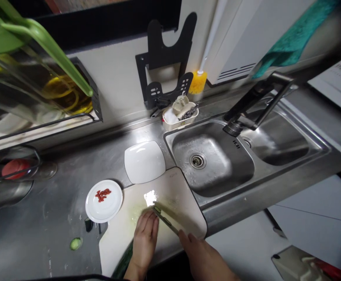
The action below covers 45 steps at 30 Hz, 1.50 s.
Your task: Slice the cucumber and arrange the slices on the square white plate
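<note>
Closest to where I stand, the cucumber (pixel 124 260) lies on the cutting board (pixel 184 199), running up from the board's near edge along the left side of the person's left wrist and under the left hand (pixel 145 238). That hand is closed down over it, fingers bunched together; its far end is hidden from me beneath the palm. The right hand (pixel 201 253) grips a knife (pixel 172 228), its handle tucked out of sight in the fist. The blade slants away to the left, its tip just beside the left fingertips, and thin green slices (pixel 158 209) cling to its side.

Left of the board, on the steel bench (pixel 56 203), sit a pale green round (pixel 76 244) and a dark green stub (pixel 88 224), the stub near the rim of a round plate (pixel 92 205) bearing small red pieces (pixel 103 194). Beyond the board's far edge is a bare, squarish white plate (pixel 144 162).

To the right is the double sink (pixel 217 156), a dark faucet (pixel 236 121) reaching over it. Behind the sink's left corner stands a cream caddy (pixel 177 124), and farther back, against the wall, a black rack (pixel 167 58) and a yellow sponge brush (pixel 198 82).
</note>
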Motion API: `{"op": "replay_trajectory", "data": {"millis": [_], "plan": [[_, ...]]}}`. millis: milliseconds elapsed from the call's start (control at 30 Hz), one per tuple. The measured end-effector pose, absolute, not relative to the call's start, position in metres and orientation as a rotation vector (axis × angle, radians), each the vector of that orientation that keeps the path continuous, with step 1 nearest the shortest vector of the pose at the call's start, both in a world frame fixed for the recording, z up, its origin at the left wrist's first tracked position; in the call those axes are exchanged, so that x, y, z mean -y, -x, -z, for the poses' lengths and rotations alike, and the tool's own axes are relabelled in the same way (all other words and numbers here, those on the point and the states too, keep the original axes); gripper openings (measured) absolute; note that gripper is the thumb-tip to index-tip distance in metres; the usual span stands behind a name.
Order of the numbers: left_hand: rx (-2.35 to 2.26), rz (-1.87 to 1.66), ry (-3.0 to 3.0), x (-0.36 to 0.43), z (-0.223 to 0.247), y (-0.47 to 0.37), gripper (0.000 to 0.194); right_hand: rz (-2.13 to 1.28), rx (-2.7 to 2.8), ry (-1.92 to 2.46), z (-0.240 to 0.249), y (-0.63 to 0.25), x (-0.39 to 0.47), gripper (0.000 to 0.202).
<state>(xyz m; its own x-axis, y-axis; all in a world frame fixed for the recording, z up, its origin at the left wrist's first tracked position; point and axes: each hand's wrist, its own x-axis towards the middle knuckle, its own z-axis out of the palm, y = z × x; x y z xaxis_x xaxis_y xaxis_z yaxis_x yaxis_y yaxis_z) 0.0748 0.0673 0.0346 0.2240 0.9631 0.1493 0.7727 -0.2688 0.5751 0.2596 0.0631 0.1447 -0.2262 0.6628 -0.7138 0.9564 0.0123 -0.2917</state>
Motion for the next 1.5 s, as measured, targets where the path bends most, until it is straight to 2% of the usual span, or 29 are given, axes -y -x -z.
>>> {"op": "replay_trajectory", "data": {"millis": [567,1000,1333,1500], "plan": [[-1.614,-0.681,-2.159,-0.067,-0.033,-0.075,0.02,1.018,-1.918,-1.638,-0.142,-0.247,-0.073,0.055],[-1.592,-0.678,-2.146,-0.066,-0.032,-0.074,0.022,0.981,-2.003,-1.67,-0.119,-0.237,-0.07,0.053],[-1.586,-0.66,-2.161,-0.066,-0.032,-0.073,0.022,0.795,-2.147,-1.711,-0.09,-0.231,-0.065,0.042],[-1.588,-0.663,-2.137,-0.068,-0.033,-0.073,0.023,0.856,-2.148,-1.728,-0.082,-0.234,-0.063,0.048]]}}
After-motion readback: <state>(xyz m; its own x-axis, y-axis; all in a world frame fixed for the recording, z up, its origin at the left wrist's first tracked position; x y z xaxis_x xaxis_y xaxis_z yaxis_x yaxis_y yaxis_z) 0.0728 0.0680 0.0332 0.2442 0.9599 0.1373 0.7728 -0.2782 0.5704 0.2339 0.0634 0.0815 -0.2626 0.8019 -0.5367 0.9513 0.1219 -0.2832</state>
